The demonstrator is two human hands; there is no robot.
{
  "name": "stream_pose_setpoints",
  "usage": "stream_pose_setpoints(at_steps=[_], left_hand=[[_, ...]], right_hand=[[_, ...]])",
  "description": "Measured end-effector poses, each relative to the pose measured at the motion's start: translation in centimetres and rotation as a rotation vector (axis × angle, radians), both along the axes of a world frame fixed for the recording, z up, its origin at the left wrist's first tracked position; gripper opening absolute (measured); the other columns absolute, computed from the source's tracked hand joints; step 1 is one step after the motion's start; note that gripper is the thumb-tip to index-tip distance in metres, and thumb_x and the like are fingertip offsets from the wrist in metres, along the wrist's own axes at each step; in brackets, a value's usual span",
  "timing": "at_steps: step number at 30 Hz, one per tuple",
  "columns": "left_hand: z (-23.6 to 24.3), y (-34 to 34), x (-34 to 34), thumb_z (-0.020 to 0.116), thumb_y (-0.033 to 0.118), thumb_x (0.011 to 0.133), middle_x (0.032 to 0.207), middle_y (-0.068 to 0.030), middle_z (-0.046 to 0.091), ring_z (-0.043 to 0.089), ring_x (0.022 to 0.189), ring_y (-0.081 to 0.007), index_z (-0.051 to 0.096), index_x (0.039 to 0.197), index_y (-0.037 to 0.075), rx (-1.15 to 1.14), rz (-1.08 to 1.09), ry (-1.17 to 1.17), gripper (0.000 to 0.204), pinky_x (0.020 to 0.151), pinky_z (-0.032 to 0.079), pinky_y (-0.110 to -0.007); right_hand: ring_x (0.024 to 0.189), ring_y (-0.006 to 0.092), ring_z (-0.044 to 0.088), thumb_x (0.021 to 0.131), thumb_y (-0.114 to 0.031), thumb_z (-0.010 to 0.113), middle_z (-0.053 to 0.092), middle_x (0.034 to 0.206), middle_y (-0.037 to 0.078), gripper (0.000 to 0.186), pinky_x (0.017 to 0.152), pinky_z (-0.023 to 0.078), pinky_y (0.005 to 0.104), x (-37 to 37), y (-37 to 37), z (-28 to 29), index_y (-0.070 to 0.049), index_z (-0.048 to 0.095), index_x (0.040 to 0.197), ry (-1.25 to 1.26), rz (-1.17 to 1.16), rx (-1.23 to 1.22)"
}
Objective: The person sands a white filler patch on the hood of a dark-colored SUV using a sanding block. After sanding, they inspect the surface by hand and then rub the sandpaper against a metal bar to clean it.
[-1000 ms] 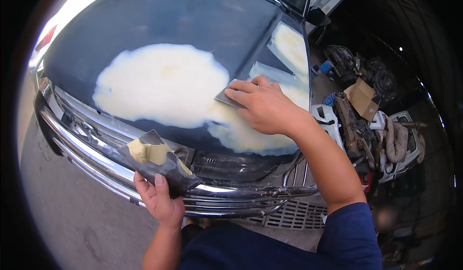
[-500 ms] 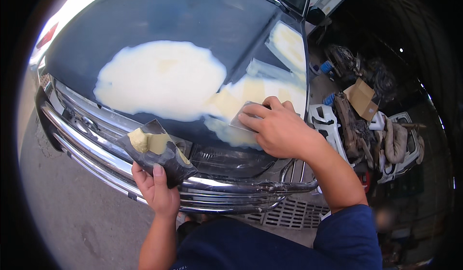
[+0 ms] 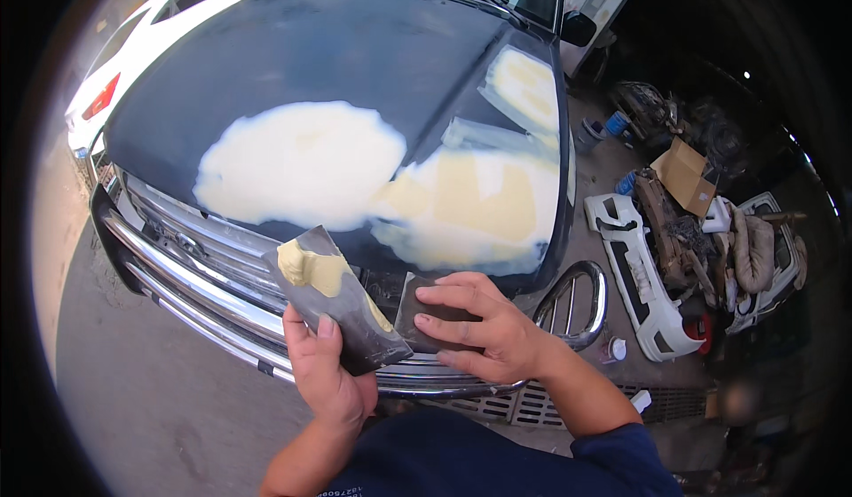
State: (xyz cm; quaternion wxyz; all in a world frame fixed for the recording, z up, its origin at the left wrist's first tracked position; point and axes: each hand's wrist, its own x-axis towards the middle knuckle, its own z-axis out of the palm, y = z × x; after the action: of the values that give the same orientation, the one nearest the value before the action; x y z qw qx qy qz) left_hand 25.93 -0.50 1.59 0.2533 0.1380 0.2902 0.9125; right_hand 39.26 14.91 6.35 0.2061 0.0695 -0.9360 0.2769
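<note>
My left hand (image 3: 327,364) grips a dark flat plate (image 3: 364,337) carrying a lump of pale yellow paste (image 3: 302,267). My right hand (image 3: 479,328) has its fingers over a dark square spreader (image 3: 415,306), close beside the plate's right edge; whether the two touch I cannot tell. Both are in front of the dark car hood (image 3: 337,53), over its grille and chrome bar. The hood has a large white patch (image 3: 293,160) on the left and a white and pale yellow patch (image 3: 470,195) on the right, with smaller streaks above that.
A white car (image 3: 133,62) stands at upper left. To the right lie a white bumper (image 3: 630,275), a cardboard box (image 3: 683,173), rolled padding (image 3: 753,248), blue containers (image 3: 617,124) and assorted parts. A chrome bumper guard (image 3: 195,293) runs across the front, above a slotted grate (image 3: 546,408).
My right hand has come down from the right hood patch to beside the plate. My left hand and plate have shifted right. The view has shifted, showing more of the white car.
</note>
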Motion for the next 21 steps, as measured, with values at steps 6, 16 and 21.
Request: stream_pose_setpoints(at_steps=[6, 16, 21], left_hand=[[0.5, -1.9, -1.2, 0.042, 0.008, 0.098, 0.131, -0.0142, 0.049, 0.051, 0.119, -0.0224, 0.03, 0.139, 0.001, 0.016, 0.132, 0.114, 0.043, 0.104, 0.039, -0.038], [-1.9, -4.9, -3.7, 0.047, 0.007, 0.096, 0.129, -0.0135, 0.05, 0.051, 0.118, -0.0224, 0.032, 0.136, 0.001, -0.079, 0.183, 0.061, 0.044, 0.102, 0.041, -0.039], [-2.4, -5.7, -7.7, 0.048, 0.006, 0.095, 0.128, -0.0137, 0.05, 0.052, 0.116, -0.0229, 0.032, 0.136, 0.001, -0.05, 0.038, 0.092, 0.044, 0.102, 0.042, -0.038]], right_hand=[[0.117, 0.0352, 0.042, 0.08, -0.015, 0.064, 0.045, 0.139, 0.006, 0.053, 0.096, 0.038, 0.0457, -1.5, 3.3, 1.9, -0.015, 0.054, 0.131, -0.192, -0.485, 0.386], [0.115, 0.0336, 0.046, 0.086, -0.013, 0.048, 0.05, 0.134, 0.004, 0.047, 0.093, 0.039, 0.0489, -12.7, 5.3, 3.5, -0.017, 0.054, 0.131, -0.533, -0.554, 0.545], [0.112, 0.0327, 0.048, 0.083, -0.013, 0.05, 0.052, 0.13, 0.003, 0.045, 0.09, 0.039, 0.0491, -12.0, 2.5, 3.4, -0.018, 0.058, 0.127, -0.664, -0.567, 0.535]])
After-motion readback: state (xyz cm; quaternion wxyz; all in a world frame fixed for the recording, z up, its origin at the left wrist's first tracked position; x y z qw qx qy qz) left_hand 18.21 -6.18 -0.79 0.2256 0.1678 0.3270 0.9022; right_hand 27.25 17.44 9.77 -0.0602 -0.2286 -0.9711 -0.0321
